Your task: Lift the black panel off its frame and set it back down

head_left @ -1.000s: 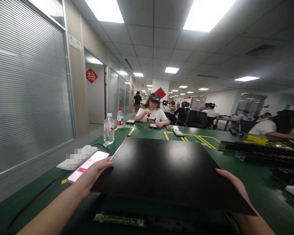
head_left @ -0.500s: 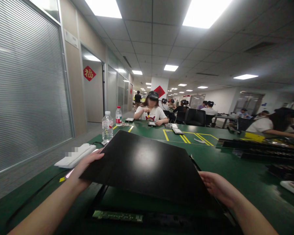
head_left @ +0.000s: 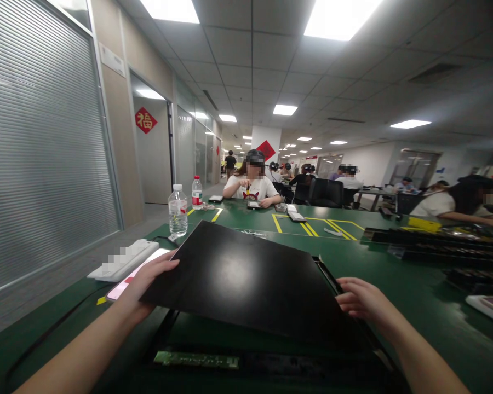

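A flat black screen panel (head_left: 230,279) is tilted above the table, its left side raised and its surface reflecting a lamp. My left hand (head_left: 148,282) is closed on its left edge, thumb on top, fingers underneath. My right hand (head_left: 359,301) has its fingers curled at the panel's right edge, over the side of a black frame (head_left: 328,275); the panel and hand hide part of that contact. The frame lies under the panel, with a green circuit board (head_left: 197,360) along its near side.
On the green table (head_left: 394,284), a phone (head_left: 137,273) and a white package (head_left: 123,260) lie left. Two bottles, one being a clear bottle (head_left: 178,210), stand beyond. Stacked black strips (head_left: 423,243) lie right. A person (head_left: 252,186) sits opposite; another person (head_left: 452,200) is at right.
The panel's left corner has shifted slightly to the right with my left hand. More of the frame's right side shows by my right hand. The view has shifted slightly.
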Demonstrator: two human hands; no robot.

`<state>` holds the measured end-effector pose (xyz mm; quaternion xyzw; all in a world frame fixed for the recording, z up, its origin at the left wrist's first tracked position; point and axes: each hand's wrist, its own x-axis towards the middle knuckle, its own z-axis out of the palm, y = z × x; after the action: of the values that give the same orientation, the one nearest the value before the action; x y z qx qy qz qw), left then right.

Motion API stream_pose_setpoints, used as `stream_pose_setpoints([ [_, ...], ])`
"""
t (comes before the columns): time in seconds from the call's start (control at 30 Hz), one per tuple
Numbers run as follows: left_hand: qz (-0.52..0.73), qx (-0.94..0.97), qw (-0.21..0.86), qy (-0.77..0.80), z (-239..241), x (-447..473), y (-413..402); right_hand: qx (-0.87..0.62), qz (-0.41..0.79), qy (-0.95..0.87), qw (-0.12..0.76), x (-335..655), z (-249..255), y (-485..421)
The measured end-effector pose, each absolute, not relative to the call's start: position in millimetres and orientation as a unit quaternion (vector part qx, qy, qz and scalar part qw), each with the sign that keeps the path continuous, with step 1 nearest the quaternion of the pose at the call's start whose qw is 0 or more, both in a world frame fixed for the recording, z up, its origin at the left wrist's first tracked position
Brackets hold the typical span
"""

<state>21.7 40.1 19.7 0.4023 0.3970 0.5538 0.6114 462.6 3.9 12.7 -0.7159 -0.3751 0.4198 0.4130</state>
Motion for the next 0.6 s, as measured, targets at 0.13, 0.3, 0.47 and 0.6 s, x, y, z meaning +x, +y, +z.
stream_pose_setpoints([
  [0.13,0.542,0.392,0.604,0.433,18,29,40,-0.751,0.349,-0.406,0.387,471,2,11],
  [0.3,0.542,0.389,0.600,0.442,15,38,39,-0.778,0.286,-0.430,0.358,487,-10,19],
  [0.47,0.538,0.385,0.600,0.450,15,43,36,-0.784,0.273,-0.441,0.342,494,-13,20],
  [0.6,0.535,0.390,0.601,0.448,15,43,34,-0.784,0.266,-0.443,0.343,494,-13,20],
])
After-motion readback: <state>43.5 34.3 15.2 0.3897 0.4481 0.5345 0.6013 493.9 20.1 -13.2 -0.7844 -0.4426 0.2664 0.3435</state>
